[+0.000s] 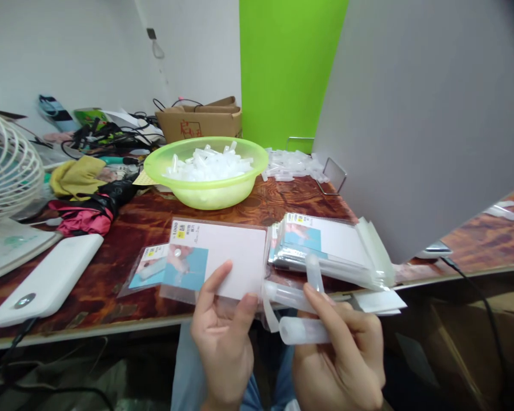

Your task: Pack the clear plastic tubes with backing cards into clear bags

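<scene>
My left hand pinches the lower edge of a clear plastic sleeve with a printed card inside, white with a blue photo corner. Its opening side, with a loose flap, faces right. In my right hand are several translucent plastic tubes, gripped between the fingers; one tube's end reaches the sleeve's right side, and I cannot tell whether it is inside. Behind my right hand lies a stack of similar carded sleeves. Another carded sleeve lies flat, partly under the held one.
A yellow-green bowl full of translucent tubes stands at the back, beside a loose tube pile. To the left are a white power bank, a fan and a folded umbrella. A grey panel rises on the right.
</scene>
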`<state>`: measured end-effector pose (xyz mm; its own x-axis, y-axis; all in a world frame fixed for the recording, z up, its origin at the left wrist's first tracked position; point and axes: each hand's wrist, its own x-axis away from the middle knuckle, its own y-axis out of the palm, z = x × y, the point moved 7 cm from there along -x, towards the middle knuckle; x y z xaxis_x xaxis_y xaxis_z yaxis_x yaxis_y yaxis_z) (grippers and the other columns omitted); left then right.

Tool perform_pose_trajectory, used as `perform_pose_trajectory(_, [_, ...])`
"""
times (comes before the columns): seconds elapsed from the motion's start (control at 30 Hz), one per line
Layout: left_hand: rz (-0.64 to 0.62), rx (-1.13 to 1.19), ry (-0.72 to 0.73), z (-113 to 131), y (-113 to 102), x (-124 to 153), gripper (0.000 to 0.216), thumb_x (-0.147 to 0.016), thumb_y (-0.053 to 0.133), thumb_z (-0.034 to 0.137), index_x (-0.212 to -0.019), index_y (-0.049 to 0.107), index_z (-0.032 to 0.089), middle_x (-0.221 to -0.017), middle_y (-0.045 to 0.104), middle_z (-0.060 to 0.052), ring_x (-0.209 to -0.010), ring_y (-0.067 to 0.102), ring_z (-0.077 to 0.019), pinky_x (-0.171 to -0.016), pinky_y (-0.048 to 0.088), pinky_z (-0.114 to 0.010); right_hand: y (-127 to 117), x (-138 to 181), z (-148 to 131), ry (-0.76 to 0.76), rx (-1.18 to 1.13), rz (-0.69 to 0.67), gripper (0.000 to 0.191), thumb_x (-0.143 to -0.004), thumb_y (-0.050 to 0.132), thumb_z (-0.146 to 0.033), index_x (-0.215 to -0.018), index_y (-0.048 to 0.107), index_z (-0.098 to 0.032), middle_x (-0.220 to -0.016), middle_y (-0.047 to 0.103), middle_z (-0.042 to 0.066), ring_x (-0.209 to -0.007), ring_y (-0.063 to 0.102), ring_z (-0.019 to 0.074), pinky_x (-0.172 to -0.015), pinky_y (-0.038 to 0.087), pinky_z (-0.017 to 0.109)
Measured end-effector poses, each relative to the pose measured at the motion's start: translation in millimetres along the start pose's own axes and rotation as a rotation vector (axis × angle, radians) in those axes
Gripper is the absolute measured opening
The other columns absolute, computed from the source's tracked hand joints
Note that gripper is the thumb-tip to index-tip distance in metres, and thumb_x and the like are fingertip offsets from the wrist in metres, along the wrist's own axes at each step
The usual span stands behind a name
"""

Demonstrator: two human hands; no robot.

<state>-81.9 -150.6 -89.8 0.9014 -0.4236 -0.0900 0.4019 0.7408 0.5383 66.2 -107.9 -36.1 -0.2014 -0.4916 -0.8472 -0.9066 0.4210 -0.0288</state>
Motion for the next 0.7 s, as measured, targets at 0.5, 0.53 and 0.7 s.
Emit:
perform_pose_trajectory(0.5, [0.095, -0.206, 0.134, 7, -9, -4, 0.058, -0.063, 0.084, 0.018, -0.117, 0.063, 0.026, -0.09, 0.075, -0.001, -0.073, 0.072, -0.0138, -0.069, 0.058, -0.02, -18, -7, 14, 0.217, 0.01, 0.01, 0.038, -0.076, 0.073, -0.004, -0.103, 0.074, -0.03, -0.077, 0.051, -0.001, -0.065, 0.051, 0.0094, -0.06, 0.042, 0.026])
perform_pose_trajectory(0.53, [0.101, -0.211, 0.127, 6, -9, -4, 0.057, -0.065, 0.083, 0.019, -0.118, 0.063, 0.026, -0.09, 0.075, -0.001, -0.074, 0.072, -0.0138, -0.069, 0.058, -0.02, -15, -7, 10, 0.188, 0.002, 0.0, 0.036, -0.077, 0.072, -0.003, -0.102, 0.075, -0.029, -0.075, 0.051, -0.001, -0.064, 0.051, 0.0091, -0.059, 0.042, 0.026])
perform_pose_trajectory(0.7, [0.121, -0.258, 0.107, 6, -11, 0, 0.055, -0.068, 0.082, 0.025, -0.119, 0.063, 0.028, -0.084, 0.075, 0.0, -0.07, 0.071, -0.011, -0.064, 0.055, -0.013, -4, -11, 2, 0.139, -0.028, -0.042, 0.025, -0.081, 0.067, -0.003, -0.095, 0.074, -0.024, -0.073, 0.05, -0.002, -0.063, 0.052, 0.0082, -0.057, 0.043, 0.024])
